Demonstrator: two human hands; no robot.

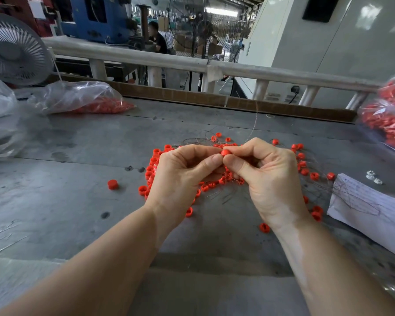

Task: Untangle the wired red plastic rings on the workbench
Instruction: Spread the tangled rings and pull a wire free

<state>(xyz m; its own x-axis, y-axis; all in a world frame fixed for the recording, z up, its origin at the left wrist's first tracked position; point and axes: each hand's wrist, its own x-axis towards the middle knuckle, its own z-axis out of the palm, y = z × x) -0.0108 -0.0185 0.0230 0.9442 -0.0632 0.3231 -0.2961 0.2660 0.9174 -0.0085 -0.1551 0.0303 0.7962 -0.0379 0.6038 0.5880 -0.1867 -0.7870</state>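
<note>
The workbench (78,144) is a grey, scuffed metal surface with dark stains and small holes, filling the lower and middle frame. At its centre lies a loose heap of red plastic rings (152,166) threaded with thin tangled wire (228,197), spreading toward the right. One lone red ring (112,184) sits apart at centre left. At upper left lies a clear plastic bag (82,96) with red rings inside, and crumpled clear plastic (0,119) at the far left edge. At the right edge lies another bag of red rings (388,124). Below it rests a sheet of white paper (363,206) with handwriting, and just above that paper, small white parts (374,177).
</note>
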